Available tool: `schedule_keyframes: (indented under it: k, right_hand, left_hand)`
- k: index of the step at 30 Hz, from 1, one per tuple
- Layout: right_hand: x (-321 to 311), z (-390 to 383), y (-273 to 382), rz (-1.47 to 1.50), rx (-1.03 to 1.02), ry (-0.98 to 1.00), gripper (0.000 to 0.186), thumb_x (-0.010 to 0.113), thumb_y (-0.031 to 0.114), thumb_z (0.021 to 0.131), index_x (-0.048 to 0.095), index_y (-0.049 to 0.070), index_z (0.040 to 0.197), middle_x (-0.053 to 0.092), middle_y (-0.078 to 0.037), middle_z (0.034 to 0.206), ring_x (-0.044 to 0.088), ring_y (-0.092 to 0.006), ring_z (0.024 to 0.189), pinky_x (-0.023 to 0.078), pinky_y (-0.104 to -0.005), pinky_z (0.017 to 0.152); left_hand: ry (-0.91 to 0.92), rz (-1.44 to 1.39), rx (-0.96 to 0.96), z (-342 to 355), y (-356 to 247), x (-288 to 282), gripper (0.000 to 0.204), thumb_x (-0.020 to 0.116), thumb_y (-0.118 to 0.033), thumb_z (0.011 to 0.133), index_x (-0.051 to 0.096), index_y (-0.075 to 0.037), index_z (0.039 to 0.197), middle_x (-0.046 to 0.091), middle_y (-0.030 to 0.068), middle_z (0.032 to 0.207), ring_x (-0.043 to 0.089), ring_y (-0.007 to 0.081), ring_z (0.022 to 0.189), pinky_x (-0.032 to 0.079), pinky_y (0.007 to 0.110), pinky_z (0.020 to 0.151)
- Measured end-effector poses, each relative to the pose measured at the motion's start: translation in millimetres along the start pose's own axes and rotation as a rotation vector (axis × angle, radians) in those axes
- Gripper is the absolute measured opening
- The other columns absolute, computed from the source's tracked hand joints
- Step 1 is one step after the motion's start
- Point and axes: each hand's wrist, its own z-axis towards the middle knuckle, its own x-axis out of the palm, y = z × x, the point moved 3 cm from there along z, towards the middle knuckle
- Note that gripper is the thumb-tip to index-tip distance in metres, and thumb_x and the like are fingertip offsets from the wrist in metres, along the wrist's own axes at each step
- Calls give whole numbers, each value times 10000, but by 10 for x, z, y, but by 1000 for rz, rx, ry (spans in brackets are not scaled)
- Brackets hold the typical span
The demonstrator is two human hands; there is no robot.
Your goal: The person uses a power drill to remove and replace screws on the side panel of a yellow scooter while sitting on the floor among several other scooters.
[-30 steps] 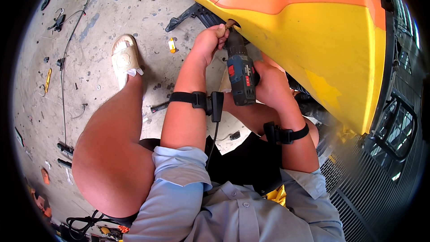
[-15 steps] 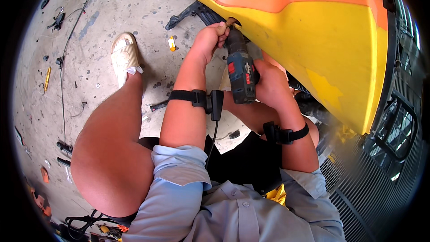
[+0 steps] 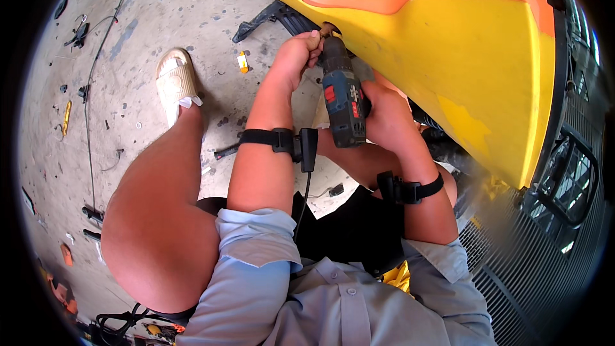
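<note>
In the head view, the right hand (image 3: 386, 114) wraps its grip around a drill (image 3: 343, 106) at 1 o'clock, nose toward 12. At 12 o'clock the left hand's (image 3: 296, 59) grip curls closed beside that nose, its contents unclear, near a yellow-and-orange panel (image 3: 448, 57) toward 2.

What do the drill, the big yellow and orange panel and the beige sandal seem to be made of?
Drill: probably hard plastic, mostly matt, judging by its moulded dark body with red accents.
Panel: smooth with a soft sheen and rounded curves; perhaps moulded plastic, though painted metal is possible.
Sandal: likely rubber or foam, matt, with a thick, ridged one-piece-looking strap.
</note>
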Motion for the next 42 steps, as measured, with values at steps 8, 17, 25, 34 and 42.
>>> schedule_keyframes:
  k: [8,17,25,34,42]
  right_hand:
    - [-22,20,59,-15,47,57,256,783,185,736,665,31,902,699,-201,848,650,-412,860,504,-449,763]
    - [-6,49,21,-28,43,59,264,782,179,727,659,30,906,698,-199,838,659,-405,881,504,-449,770]
    - [-21,53,78,-61,62,90,275,775,189,724,651,24,906,702,-195,879,659,-405,898,502,-441,783]
    - [18,55,29,-27,84,71,258,774,168,722,649,23,895,694,-200,833,651,-416,853,503,-453,754]
    - [-7,44,54,-5,63,70,247,794,149,712,651,19,864,636,-205,932,638,-428,868,500,-445,738]
  left_hand:
    - [-45,-34,-30,-14,-2,0,242,513,-236,1070,559,-92,880,448,-30,709,383,117,635,341,255,613]
    - [2,-44,-23,32,42,-45,211,512,-217,1075,628,-77,969,476,-62,733,390,81,632,350,244,589]
    - [-20,-42,-22,-2,20,-3,267,516,-251,1069,569,-110,848,457,-43,698,389,107,631,331,257,607]
    - [-9,-54,-12,-13,-6,6,299,511,-271,1070,588,-99,838,443,-33,671,385,121,615,322,259,604]
    - [-24,-70,-21,-26,-18,11,251,522,-249,1069,607,-89,896,466,-40,694,392,108,621,336,251,600]
